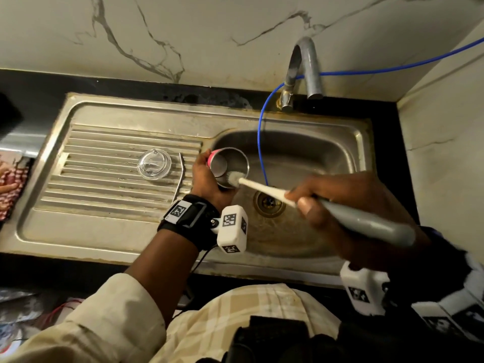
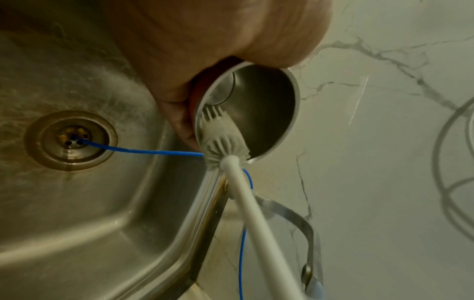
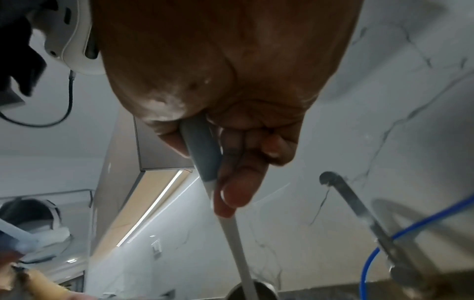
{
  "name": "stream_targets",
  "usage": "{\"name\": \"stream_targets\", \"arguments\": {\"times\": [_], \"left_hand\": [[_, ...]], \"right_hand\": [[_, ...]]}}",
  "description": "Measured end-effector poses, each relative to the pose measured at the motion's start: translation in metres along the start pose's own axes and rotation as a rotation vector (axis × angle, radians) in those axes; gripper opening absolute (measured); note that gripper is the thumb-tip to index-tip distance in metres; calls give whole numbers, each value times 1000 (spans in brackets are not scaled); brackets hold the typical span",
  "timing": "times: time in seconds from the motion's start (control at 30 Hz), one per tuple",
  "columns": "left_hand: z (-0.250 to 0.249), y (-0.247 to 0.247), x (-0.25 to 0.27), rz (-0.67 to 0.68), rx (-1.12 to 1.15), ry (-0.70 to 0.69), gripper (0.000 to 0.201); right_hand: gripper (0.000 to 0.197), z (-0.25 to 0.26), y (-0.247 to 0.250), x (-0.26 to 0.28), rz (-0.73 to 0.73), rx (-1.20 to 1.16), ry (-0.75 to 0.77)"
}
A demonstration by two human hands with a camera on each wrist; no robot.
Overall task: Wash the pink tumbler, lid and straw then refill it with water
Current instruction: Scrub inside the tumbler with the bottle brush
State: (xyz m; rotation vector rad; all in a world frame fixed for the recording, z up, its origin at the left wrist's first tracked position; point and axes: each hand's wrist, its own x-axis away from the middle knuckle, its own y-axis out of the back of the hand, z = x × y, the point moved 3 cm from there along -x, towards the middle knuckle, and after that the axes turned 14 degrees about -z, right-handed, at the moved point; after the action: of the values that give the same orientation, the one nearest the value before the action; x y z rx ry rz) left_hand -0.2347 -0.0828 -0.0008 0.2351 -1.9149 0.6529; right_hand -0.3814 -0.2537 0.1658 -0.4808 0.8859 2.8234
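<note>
my left hand (image 1: 207, 179) curls round the pink tumbler (image 1: 229, 167), tilted over the basin at frame centre. my right hand (image 1: 337, 203) pinches the brush (image 1: 262, 188), bristles at the rim. lid (image 1: 154, 164) and straw (image 1: 180, 176) lie on the drainboard (image 1: 104, 179), left.

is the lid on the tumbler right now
No, the clear lid lies on the drainboard, apart from the open tumbler held by the left hand.
</note>
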Motion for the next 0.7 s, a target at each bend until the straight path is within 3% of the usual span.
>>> {"name": "stream_targets", "arguments": {"times": [0.13, 0.27, 0.37, 0.43, 0.53, 0.7], "left_hand": [[15, -9, 4, 32, -43, -35, 53], [8, -10, 0, 49, -28, -16, 57], [4, -6, -2, 30, -12, -11, 50], [12, -11, 1, 39, -41, -13, 56], [21, -24, 13, 83, -101, 24, 65], [0, -22, 1, 66, -37, -15, 47]], "right_hand": [[20, 3, 2, -10, -89, 43, -14], [21, 10, -10, -8, 63, 67, 99], [20, 1, 5, -12, 36, 57, -31], [20, -1, 10, -20, -28, 68, -85], [19, 7, -8, -23, -18, 175, 27], [21, 4, -14, -11, 103, 159, 57]]}}
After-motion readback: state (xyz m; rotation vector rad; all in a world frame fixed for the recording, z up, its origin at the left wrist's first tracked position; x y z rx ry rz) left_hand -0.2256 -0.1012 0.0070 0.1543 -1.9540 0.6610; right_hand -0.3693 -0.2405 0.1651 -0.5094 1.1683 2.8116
